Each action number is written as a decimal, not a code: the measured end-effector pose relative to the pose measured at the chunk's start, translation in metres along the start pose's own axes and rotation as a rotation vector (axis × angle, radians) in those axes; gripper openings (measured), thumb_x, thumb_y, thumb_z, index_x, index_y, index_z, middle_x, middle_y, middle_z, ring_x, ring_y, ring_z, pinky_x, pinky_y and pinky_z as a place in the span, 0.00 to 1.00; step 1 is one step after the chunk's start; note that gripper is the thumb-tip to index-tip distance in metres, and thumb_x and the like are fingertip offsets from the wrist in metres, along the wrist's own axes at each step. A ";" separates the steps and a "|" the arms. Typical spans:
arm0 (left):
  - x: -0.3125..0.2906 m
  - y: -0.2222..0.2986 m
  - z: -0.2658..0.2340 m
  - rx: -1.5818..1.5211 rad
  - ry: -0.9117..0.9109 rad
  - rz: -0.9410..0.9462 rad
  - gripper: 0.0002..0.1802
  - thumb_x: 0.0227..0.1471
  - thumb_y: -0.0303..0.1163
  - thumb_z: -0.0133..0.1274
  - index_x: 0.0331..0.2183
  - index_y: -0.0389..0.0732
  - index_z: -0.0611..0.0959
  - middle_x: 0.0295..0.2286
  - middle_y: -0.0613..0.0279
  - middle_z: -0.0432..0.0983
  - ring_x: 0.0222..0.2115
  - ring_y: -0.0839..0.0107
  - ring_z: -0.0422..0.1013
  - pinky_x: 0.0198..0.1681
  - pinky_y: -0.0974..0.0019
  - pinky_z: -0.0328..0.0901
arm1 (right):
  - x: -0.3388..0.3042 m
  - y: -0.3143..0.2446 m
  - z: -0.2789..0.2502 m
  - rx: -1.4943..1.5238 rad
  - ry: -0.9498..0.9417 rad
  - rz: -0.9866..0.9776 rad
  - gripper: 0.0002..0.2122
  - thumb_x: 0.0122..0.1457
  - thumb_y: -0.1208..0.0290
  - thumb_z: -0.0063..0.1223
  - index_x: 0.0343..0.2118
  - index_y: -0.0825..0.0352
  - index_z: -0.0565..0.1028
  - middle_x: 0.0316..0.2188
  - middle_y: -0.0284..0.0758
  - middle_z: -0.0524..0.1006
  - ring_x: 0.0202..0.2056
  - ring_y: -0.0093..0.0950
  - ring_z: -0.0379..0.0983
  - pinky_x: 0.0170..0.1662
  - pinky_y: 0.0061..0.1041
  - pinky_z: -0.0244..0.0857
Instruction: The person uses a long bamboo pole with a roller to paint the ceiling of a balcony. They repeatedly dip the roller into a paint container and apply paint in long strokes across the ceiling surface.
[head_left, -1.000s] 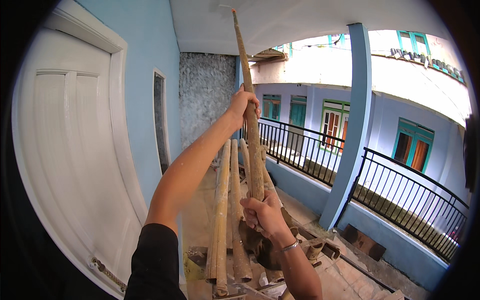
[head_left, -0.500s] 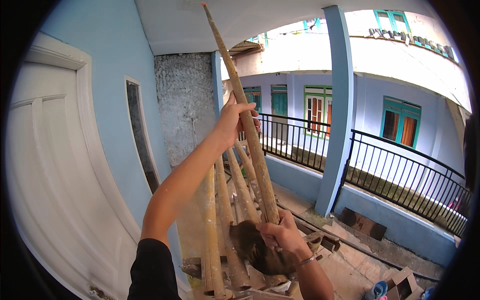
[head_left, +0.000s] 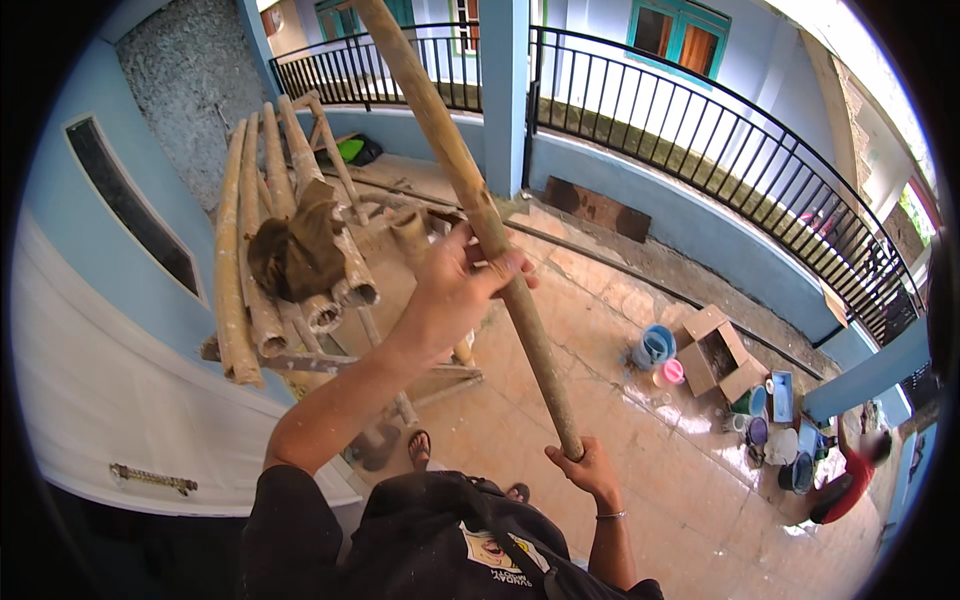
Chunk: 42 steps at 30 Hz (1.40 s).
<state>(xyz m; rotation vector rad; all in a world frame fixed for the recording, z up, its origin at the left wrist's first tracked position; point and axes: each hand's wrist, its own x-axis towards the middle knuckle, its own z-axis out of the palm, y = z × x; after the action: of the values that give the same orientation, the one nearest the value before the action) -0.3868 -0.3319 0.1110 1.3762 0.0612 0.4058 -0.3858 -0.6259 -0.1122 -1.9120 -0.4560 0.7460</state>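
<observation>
A long bamboo pole (head_left: 427, 105) slants across the middle of the view, its upper part running out past the top edge. My left hand (head_left: 462, 285) grips the pole around its middle, thumb across the front and fingers behind. Down at the lower end, my right hand (head_left: 588, 470) is closed around the tip of the pole. Left of my left hand, several more bamboo poles (head_left: 231, 290) rest side by side on a low wooden stand (head_left: 320, 364). A crumpled brown cloth (head_left: 298, 250) is draped over them.
Right of me on the tiled floor (head_left: 600, 530) stand a blue bucket (head_left: 655, 345), an open cardboard box (head_left: 718, 355) and several tubs. A person in red (head_left: 850, 485) crouches at the far right. A blue pillar (head_left: 505, 100) and black railing (head_left: 690, 110) border the far side.
My view has tipped downward and turned right. The pole now leans across with its lower end toward the right, and both hands still hold it.
</observation>
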 end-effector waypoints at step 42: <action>0.106 -0.661 0.325 -0.651 0.062 -1.340 0.20 0.57 0.38 0.62 0.39 0.27 0.81 0.34 0.42 0.82 0.34 0.49 0.81 0.38 0.49 0.79 | 0.003 0.235 -0.480 -0.821 -0.204 0.670 0.22 0.59 0.54 0.56 0.30 0.76 0.81 0.22 0.56 0.78 0.30 0.54 0.79 0.31 0.48 0.69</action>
<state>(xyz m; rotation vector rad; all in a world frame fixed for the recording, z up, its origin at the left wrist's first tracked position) -0.0367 -0.6934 -0.4376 0.4583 0.7809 -0.6242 -0.0621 -1.0473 -0.1720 -2.8301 -0.2457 1.3359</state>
